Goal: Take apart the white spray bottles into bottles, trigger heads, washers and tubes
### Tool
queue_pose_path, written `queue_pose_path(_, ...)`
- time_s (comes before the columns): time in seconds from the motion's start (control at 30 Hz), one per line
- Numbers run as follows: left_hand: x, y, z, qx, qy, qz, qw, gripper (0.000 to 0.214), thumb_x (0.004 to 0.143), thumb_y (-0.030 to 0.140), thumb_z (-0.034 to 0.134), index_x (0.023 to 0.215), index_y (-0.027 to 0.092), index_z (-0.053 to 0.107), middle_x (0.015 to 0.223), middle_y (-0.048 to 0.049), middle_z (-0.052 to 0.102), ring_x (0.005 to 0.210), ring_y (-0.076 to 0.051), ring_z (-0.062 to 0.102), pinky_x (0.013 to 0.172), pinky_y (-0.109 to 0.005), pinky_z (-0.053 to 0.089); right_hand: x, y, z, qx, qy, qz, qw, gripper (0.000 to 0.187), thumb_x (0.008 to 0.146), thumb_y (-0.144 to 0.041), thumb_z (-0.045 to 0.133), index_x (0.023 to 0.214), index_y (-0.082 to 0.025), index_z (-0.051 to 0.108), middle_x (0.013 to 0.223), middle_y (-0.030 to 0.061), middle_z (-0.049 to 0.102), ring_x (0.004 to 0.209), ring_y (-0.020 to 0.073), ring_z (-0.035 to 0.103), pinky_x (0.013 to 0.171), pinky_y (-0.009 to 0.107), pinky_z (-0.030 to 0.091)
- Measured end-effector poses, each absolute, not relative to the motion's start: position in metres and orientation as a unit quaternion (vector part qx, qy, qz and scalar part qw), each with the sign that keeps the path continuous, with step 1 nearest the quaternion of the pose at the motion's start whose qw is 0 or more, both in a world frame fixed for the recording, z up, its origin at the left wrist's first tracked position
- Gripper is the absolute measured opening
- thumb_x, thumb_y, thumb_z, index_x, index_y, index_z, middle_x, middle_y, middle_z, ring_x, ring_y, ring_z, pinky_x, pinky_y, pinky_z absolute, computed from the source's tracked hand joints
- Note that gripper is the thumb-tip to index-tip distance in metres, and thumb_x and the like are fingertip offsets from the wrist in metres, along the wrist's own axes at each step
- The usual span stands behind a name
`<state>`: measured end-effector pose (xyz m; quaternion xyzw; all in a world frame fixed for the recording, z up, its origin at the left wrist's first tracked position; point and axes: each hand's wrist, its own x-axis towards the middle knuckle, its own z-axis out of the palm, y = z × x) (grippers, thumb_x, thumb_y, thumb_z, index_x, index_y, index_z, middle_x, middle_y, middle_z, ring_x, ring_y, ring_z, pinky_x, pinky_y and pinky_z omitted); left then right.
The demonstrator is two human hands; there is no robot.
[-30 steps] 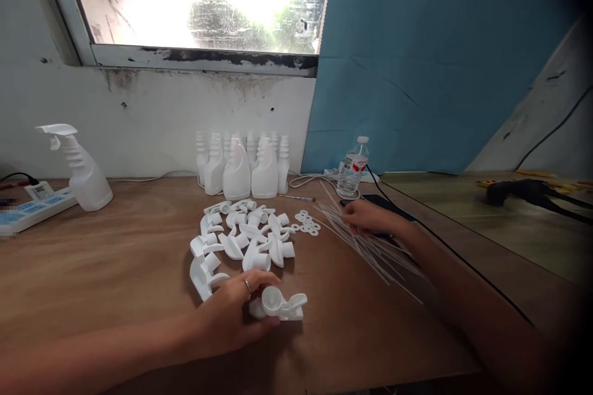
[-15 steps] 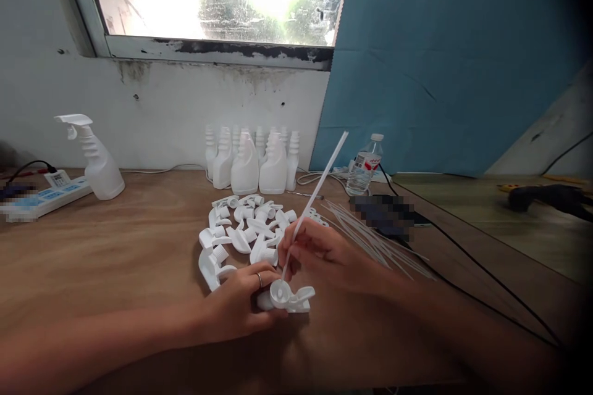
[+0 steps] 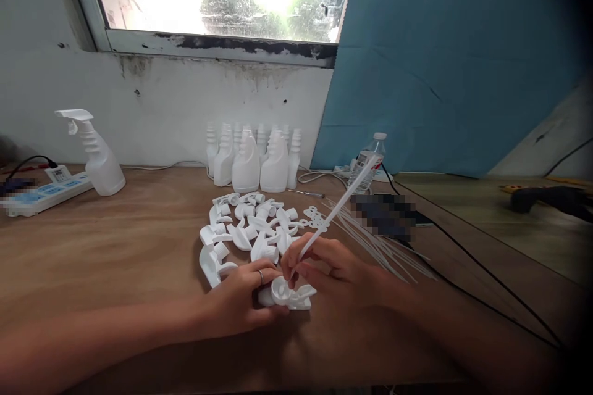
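Observation:
My left hand (image 3: 243,297), with a ring on one finger, grips a white trigger spray head (image 3: 280,290) against the table, its round collar opening turned up toward me. Between the thumb and fingers of my right hand (image 3: 328,265) is a thin white plastic tube (image 3: 345,197), tilted up and to the right. The tube's lower end is beside the collar; my fingers partly hide it, so whether it is inside I cannot tell. Just beyond my hands lies a pile of white spray heads (image 3: 241,234). Small white washers (image 3: 314,217) lie to the right of that pile.
Several loose white tubes (image 3: 375,244) lie on the right, near a phone (image 3: 419,213) and black cable. White bottles (image 3: 245,163) stand by the wall, with a water bottle (image 3: 370,157) to their right. An assembled spray bottle (image 3: 102,160) and power strip (image 3: 49,191) are left.
The tube has leaned further to the right, its upper end now lower and in front of the water bottle. My right hand has shifted slightly right and down. The left hand keeps its grip.

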<state>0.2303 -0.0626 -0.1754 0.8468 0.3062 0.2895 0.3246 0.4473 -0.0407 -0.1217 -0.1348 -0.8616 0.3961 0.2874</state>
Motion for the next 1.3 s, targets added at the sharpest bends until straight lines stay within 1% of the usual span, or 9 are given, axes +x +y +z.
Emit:
queue_pose_path(0.13, 0.23, -0.062, -0.176, 0.851, 0.306, 0.282, 0.321, 0.035, 0.079, 0.028, 0.068, 0.113, 0.02, 0.063, 0.112, -0.0054, 0.061, 0.102, -0.021, 0.059, 0.093, -0.029, 0.046, 0.447, -0.043, -0.121, -0.102, -0.875, 0.366, 0.3, 0.011, 0.097, -0.019, 0.04, 0.099, -0.015, 0.05, 0.085, 0.0051, 0.059, 0.078, 0.0113, 0.059, 0.07, 0.026, 0.052)
queue_pose_path(0.23, 0.23, -0.062, -0.176, 0.854, 0.313, 0.278, 0.308, 0.032, 0.08, 0.029, 0.067, 0.11, 0.02, 0.064, 0.109, -0.0061, 0.061, 0.1, -0.021, 0.059, 0.092, -0.03, 0.046, 0.444, -0.043, -0.121, -0.137, -0.882, 0.34, 0.295, 0.013, 0.096, -0.021, 0.042, 0.1, -0.016, 0.053, 0.086, 0.0052, 0.06, 0.076, 0.0107, 0.059, 0.068, 0.024, 0.05)
queue_pose_path(0.4, 0.231, -0.063, -0.176, 0.855, 0.305, 0.287, 0.307, 0.022, 0.081, 0.03, 0.065, 0.098, 0.016, 0.064, 0.101, -0.0061, 0.06, 0.092, -0.019, 0.058, 0.084, -0.026, 0.047, 0.44, -0.036, -0.12, -0.187, -0.91, 0.265, 0.26, 0.013, 0.091, -0.023, 0.055, 0.084, -0.015, 0.061, 0.083, 0.0057, 0.061, 0.077, 0.0127, 0.058, 0.069, 0.024, 0.048)
queue_pose_path(0.57, 0.231, -0.062, -0.176, 0.853, 0.29, 0.296, 0.318, 0.021, 0.081, 0.027, 0.067, 0.1, 0.018, 0.064, 0.102, -0.0044, 0.059, 0.093, -0.017, 0.058, 0.083, -0.024, 0.045, 0.438, -0.035, -0.124, -0.197, -0.902, 0.289, 0.253, 0.013, 0.09, -0.019, 0.051, 0.079, -0.015, 0.057, 0.075, 0.0028, 0.059, 0.068, 0.0103, 0.054, 0.062, 0.021, 0.045)
queue_pose_path(0.77, 0.229, -0.06, -0.176, 0.858, 0.282, 0.281, 0.325, 0.027, 0.084, 0.031, 0.065, 0.109, 0.02, 0.064, 0.105, -0.0047, 0.061, 0.095, -0.018, 0.058, 0.085, -0.026, 0.045, 0.436, -0.04, -0.126, -0.202, -0.903, 0.282, 0.252, 0.012, 0.087, -0.015, 0.049, 0.076, -0.015, 0.054, 0.068, 0.0006, 0.055, 0.062, 0.0091, 0.05, 0.058, 0.019, 0.042)
queue_pose_path(1.0, 0.229, -0.06, -0.177, 0.855, 0.29, 0.283, 0.322, 0.024, 0.083, 0.032, 0.065, 0.102, 0.017, 0.065, 0.101, -0.0053, 0.063, 0.094, -0.019, 0.058, 0.085, -0.026, 0.045, 0.431, -0.04, -0.132, -0.228, -0.93, 0.232, 0.173, 0.018, 0.09, -0.018, 0.048, 0.074, -0.015, 0.057, 0.074, 0.0037, 0.06, 0.069, 0.012, 0.054, 0.064, 0.022, 0.042)
queue_pose_path(1.1, 0.232, -0.062, -0.178, 0.852, 0.313, 0.277, 0.316, 0.024, 0.082, 0.032, 0.065, 0.101, 0.017, 0.065, 0.099, -0.0047, 0.062, 0.091, -0.019, 0.058, 0.083, -0.027, 0.045, 0.433, -0.036, -0.134, -0.237, -0.916, 0.253, 0.204, 0.018, 0.09, -0.024, 0.052, 0.076, -0.014, 0.059, 0.072, 0.0027, 0.06, 0.066, 0.0111, 0.054, 0.063, 0.021, 0.043)
queue_pose_path(1.2, 0.232, -0.063, -0.169, 0.849, 0.342, 0.266, 0.303, 0.023, 0.081, 0.031, 0.064, 0.1, 0.018, 0.062, 0.09, -0.0026, 0.061, 0.082, -0.017, 0.058, 0.075, -0.026, 0.046, 0.44, -0.033, -0.126, -0.263, -0.896, 0.261, 0.246, 0.019, 0.088, -0.032, 0.059, 0.081, -0.014, 0.064, 0.075, 0.0031, 0.062, 0.066, 0.0111, 0.055, 0.061, 0.021, 0.043)
queue_pose_path(1.3, 0.225, -0.053, -0.144, 0.839, 0.386, 0.248, 0.291, 0.044, 0.077, 0.03, 0.065, 0.117, 0.021, 0.048, 0.082, 0.0012, 0.06, 0.066, -0.013, 0.055, 0.06, -0.022, 0.044, 0.454, -0.032, -0.107, -0.319, -0.881, 0.185, 0.298, 0.025, 0.087, -0.035, 0.06, 0.074, -0.015, 0.066, 0.066, 0.0017, 0.061, 0.059, 0.0105, 0.051, 0.056, 0.022, 0.04)
